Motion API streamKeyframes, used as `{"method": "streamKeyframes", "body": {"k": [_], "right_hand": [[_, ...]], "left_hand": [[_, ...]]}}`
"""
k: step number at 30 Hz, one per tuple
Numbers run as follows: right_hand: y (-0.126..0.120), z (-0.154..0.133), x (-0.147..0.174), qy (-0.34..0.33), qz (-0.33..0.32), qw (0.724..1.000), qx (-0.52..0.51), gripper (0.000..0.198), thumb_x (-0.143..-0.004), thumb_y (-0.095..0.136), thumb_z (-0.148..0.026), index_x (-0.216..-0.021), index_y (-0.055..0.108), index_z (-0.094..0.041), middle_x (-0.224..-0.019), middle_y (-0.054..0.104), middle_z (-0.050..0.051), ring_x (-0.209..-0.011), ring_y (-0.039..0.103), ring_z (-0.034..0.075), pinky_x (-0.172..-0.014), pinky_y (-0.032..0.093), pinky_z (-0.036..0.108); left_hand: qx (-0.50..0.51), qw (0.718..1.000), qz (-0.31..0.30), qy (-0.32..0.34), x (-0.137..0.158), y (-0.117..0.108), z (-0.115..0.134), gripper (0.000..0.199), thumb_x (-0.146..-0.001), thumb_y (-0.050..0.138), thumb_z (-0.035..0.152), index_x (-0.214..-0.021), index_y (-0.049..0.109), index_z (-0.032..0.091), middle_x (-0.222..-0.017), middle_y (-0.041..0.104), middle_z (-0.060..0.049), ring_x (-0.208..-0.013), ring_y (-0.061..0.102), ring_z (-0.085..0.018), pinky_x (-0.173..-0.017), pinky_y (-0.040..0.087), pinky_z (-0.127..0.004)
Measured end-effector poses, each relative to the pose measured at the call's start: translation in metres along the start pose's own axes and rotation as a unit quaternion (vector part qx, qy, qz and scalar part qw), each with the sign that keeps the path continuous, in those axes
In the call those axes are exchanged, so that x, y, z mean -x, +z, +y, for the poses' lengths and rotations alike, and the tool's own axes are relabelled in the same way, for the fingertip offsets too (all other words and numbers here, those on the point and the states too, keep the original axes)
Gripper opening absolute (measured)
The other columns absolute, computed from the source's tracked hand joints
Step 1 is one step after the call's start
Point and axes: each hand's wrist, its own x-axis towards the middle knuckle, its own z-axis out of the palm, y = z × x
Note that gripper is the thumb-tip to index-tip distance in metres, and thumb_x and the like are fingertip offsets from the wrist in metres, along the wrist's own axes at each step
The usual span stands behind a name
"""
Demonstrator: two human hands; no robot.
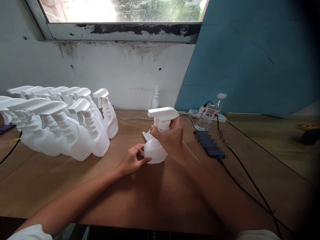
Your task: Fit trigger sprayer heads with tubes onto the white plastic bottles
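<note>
A white plastic bottle body (155, 151) stands on the table in front of me. My left hand (132, 160) grips its lower left side, thumb across the front and a ring on one finger. Above it, my right hand (172, 138) has its fingers closed round the collar of a white trigger spray head (162, 115), whose nozzle points left. The right hand hides the bottle's neck, so I cannot tell how the head and bottle meet. A small white plastic piece (147, 135) shows behind the bottle. A thin white tube (192, 152) slants out right of my right wrist.
Several white spray bottles (81, 140) with heads on crowd the left side. A headless white bottle neck (156, 96) rises near the wall. On the right are a clear water bottle (208, 113), a power strip (221, 117), a blurred dark device (210, 145) and black cables (247, 171).
</note>
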Motion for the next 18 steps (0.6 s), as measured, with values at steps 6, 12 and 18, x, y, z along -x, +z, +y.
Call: {"method": "streamKeyframes", "body": {"k": [6, 12, 18], "right_hand": [[-0.002, 0.001, 0.001, 0.006, -0.018, 1.0, 0.008, 0.048, -0.064, 0.081, -0.03, -0.098, 0.048, -0.024, -0.079, 0.064, -0.003, -0.069, 0.062, 0.017, -0.063, 0.05, 0.032], [-0.006, 0.011, -0.002, -0.009, -0.152, 0.986, -0.073, 0.053, -0.072, 0.08, -0.036, -0.111, 0.045, -0.025, -0.104, 0.066, 0.003, -0.092, 0.065, 0.02, -0.081, 0.053, 0.036], [-0.019, 0.042, 0.014, -0.02, -0.189, 0.981, -0.026, 0.049, -0.084, 0.069, -0.036, -0.126, 0.044, -0.028, -0.134, 0.052, 0.009, -0.112, 0.059, 0.021, -0.095, 0.048, 0.041]], "left_hand": [[-0.088, 0.996, -0.01, -0.006, -0.003, -0.006, 0.007, 0.034, -0.084, 0.066, 0.045, -0.105, 0.058, 0.019, -0.093, 0.066, -0.005, -0.082, 0.061, -0.017, -0.073, 0.052, -0.029], [-0.236, 0.972, 0.002, -0.011, 0.002, -0.019, 0.012, 0.03, -0.087, 0.058, 0.048, -0.097, 0.055, 0.02, -0.092, 0.065, -0.006, -0.081, 0.064, -0.02, -0.071, 0.049, -0.029], [-0.431, 0.88, 0.06, -0.188, 0.014, -0.047, 0.015, 0.041, -0.091, 0.048, 0.055, -0.105, 0.055, 0.017, -0.077, 0.07, -0.007, -0.074, 0.069, -0.026, -0.06, 0.042, -0.029]]}}
